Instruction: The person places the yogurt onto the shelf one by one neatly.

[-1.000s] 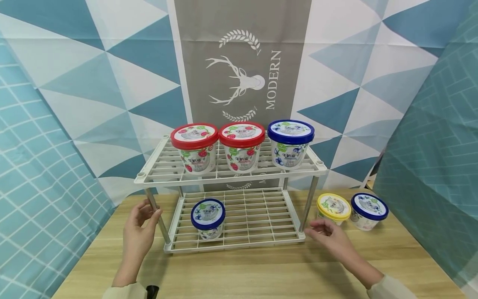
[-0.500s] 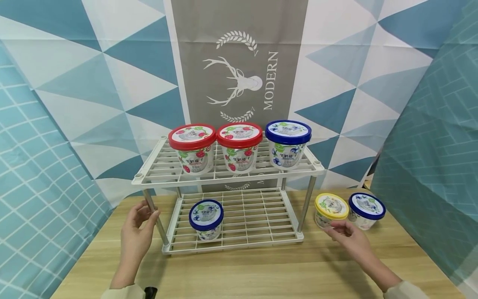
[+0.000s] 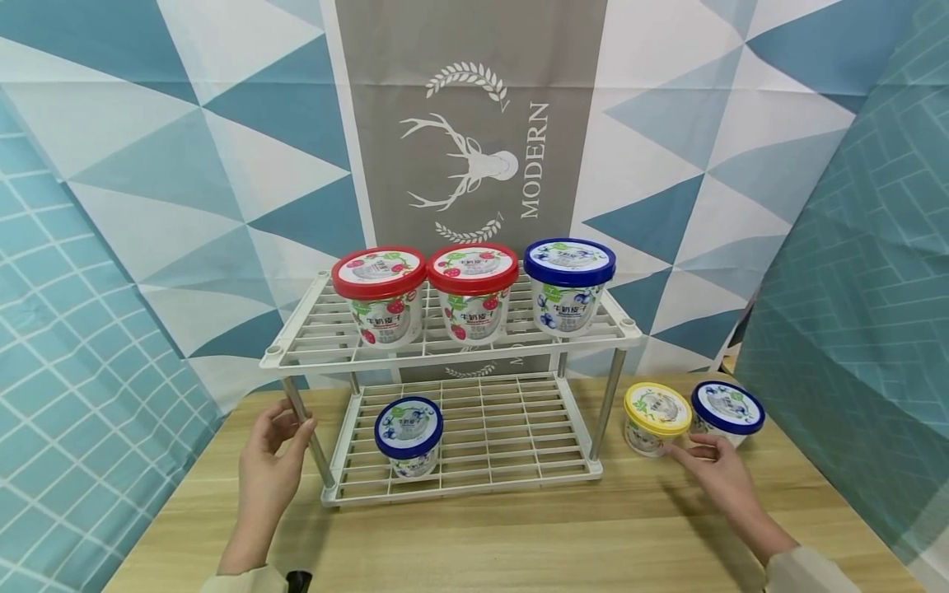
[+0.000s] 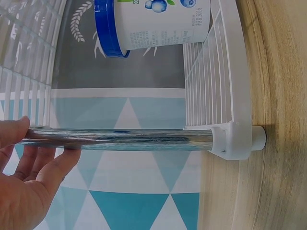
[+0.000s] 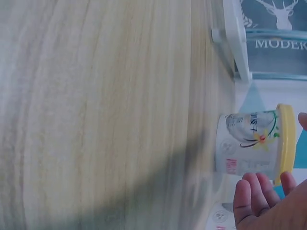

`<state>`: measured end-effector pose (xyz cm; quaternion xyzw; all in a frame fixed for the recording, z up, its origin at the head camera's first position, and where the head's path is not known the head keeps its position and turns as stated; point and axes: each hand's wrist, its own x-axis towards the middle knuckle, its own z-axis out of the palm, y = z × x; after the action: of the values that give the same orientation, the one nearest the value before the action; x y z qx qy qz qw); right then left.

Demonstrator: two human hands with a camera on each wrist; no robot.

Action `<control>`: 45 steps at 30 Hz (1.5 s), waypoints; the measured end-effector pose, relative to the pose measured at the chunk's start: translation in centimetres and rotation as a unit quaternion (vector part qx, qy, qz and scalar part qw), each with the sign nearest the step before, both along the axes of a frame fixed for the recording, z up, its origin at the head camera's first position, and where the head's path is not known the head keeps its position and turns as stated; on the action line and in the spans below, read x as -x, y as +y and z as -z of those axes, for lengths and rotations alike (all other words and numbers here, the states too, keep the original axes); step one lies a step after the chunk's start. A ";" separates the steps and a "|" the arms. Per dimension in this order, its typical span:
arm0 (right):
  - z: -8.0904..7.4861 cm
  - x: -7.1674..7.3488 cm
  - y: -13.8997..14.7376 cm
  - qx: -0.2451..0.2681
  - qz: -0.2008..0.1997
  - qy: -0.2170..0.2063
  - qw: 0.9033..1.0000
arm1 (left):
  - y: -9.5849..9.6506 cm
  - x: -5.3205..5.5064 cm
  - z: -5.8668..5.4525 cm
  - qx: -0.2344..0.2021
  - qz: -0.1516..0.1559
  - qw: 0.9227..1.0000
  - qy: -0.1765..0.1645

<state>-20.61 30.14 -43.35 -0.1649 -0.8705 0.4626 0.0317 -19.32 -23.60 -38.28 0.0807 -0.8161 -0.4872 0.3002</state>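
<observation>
My left hand (image 3: 270,473) holds the front left metal post (image 4: 134,139) of a white two-tier rack (image 3: 460,494), with the thumb on one side and fingertips on the other. On the right, my right hand (image 3: 721,476) is beside a small white tub with a yellow lid (image 3: 656,416). In the right wrist view its fingers (image 5: 257,194) are spread loosely right at the tub's side, the thumb across from them near the lid. A blue-lidded tub (image 3: 729,410) stands just behind that hand, partly covered by the yellow-lidded one.
Two red-lidded tubs (image 3: 380,292) and a larger blue-lidded tub (image 3: 569,284) line the rack's upper shelf. Another blue-lidded tub (image 3: 409,436) sits on the left of the lower shelf. A patterned cloth (image 3: 460,49) hangs behind the wooden table (image 3: 460,543).
My right hand has moved right, from beside the rack's front right post to the near right side of the yellow-lidded tub. The left hand stays on its post.
</observation>
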 end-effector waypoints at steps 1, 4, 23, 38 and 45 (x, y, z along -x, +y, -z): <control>0.0 0.1 0.1 0.002 0.002 -0.003 1.000 | 0.0 0.0 0.0 0.000 0.000 1.000 0.000; 0.2 0.5 0.1 0.006 0.005 -0.016 1.000 | 0.0 0.0 0.0 0.000 0.000 1.000 0.001; 0.7 2.6 -1.1 0.052 -0.007 -0.040 0.998 | 0.0 -0.1 0.0 0.003 -0.001 1.000 0.003; 1.4 3.4 -1.4 0.048 -0.009 -0.023 0.999 | -0.1 0.1 0.1 0.005 0.000 1.000 0.005; 1.8 3.9 -1.6 0.040 -0.002 -0.014 0.999 | -0.2 0.0 0.3 0.006 0.009 1.000 0.014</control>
<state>-24.55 28.52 -45.17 -0.1711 -0.8521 0.4944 0.0122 -19.36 -23.78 -38.58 0.0650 -0.8154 -0.4859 0.3080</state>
